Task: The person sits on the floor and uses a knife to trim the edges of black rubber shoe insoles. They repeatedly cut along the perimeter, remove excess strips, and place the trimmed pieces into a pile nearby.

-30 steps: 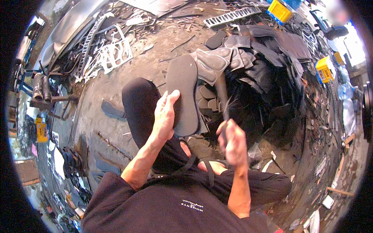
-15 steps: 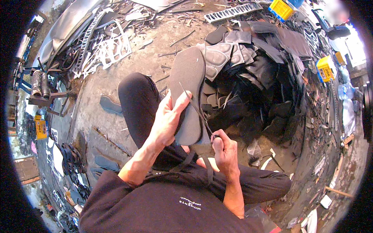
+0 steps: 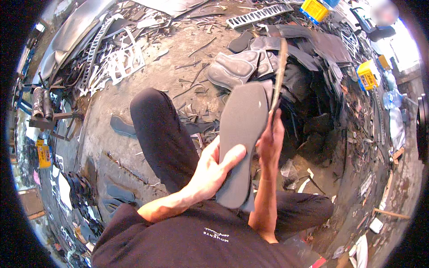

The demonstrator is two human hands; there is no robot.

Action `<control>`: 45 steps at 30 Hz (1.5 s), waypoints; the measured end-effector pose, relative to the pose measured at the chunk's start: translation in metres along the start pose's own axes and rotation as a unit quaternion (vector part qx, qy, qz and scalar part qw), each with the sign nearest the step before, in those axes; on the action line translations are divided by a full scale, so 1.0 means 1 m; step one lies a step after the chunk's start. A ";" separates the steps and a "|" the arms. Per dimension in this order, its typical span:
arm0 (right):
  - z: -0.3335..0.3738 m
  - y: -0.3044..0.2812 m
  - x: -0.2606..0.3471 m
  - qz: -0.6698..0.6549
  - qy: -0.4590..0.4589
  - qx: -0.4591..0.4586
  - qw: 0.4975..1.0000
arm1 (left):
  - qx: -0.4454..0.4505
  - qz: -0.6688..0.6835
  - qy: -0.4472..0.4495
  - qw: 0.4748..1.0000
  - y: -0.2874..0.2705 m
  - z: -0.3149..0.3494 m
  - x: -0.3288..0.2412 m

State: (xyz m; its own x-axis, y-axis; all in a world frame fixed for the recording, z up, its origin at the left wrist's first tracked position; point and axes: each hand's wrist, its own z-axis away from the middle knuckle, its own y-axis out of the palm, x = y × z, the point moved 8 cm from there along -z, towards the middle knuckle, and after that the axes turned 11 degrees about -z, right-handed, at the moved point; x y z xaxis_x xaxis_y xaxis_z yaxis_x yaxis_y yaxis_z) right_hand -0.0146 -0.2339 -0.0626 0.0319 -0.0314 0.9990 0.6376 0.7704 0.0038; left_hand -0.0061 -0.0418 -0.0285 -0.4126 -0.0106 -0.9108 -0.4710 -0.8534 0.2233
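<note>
My left hand (image 3: 212, 172) grips a grey shoe sole (image 3: 243, 111) by its lower part, the thumb lying across its top face. The sole is tilted, its wide end pointing away from me, above my lap. Against its right edge is my right hand (image 3: 270, 140), with its fingers closed. A long, thin, tan-and-dark strip-like piece (image 3: 281, 67) rises from that hand past the sole's far end. It is blurred, so I cannot tell whether it is an offcut or a blade. The sole partly hides the right fingers.
Moulded grey sheets (image 3: 232, 69) and dark offcuts (image 3: 299, 98) lie heaped ahead to the right. More soles (image 3: 121, 126) rest on the floor at left. White cut-out scraps (image 3: 118, 58) lie far left. A metal stand (image 3: 58, 118) is at the left; a yellow container (image 3: 368, 76) stands at the right.
The sole has come nearer to me and shifted right in my left hand. My right hand has moved up from below the sole to its right edge, raising the long thin piece.
</note>
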 end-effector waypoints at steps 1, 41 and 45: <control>-0.006 -0.004 0.003 -0.086 0.112 -0.010 0.990 | 0.012 0.006 -0.027 1.000 -0.003 0.000 0.003; 0.092 -0.029 0.045 0.107 0.061 0.209 0.970 | 0.134 -0.246 0.056 0.958 -0.068 -0.041 -0.053; 0.094 -0.034 0.043 0.139 0.095 0.238 0.957 | 0.174 -0.219 0.037 0.959 -0.054 -0.036 -0.051</control>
State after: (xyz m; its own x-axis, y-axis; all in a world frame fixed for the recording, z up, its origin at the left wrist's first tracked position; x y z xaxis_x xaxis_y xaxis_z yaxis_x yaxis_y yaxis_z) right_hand -0.1076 -0.2014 -0.0160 0.3180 0.1358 0.9383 0.1633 0.9671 -0.1953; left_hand 0.0685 -0.0140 -0.0061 -0.0659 0.2612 -0.9630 -0.8240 -0.5586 -0.0952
